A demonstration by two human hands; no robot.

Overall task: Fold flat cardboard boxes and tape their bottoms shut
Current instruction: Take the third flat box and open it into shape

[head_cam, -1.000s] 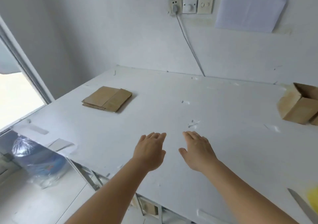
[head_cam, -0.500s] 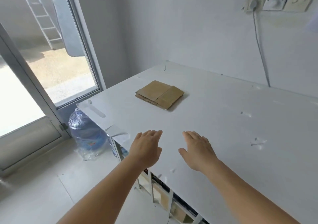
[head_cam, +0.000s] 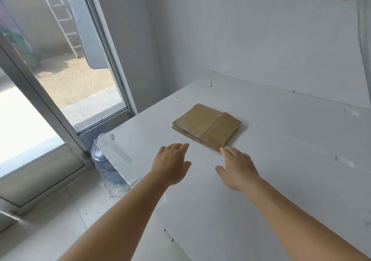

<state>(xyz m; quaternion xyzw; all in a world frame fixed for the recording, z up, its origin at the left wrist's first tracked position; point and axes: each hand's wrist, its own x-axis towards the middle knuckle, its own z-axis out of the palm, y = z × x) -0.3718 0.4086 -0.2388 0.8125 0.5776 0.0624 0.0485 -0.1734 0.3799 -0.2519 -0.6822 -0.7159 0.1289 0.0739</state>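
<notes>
Our left hand (head_cam: 171,163) and right hand (head_cam: 237,167), apart and empty, approach the flat cardboard stack (head_cam: 206,126) mid-frame; we risk grabbing several sheets together.

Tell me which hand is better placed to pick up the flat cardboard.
Right hand, probably: its fingers almost reach the flat cardboard stack's near corner, while the left hand hovers open, short of it.

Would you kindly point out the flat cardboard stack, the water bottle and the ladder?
flat cardboard stack (head_cam: 206,127), head view, top sheet's middle
water bottle (head_cam: 104,168), head view, side wall
ladder (head_cam: 60,16), head view, a rung
</notes>
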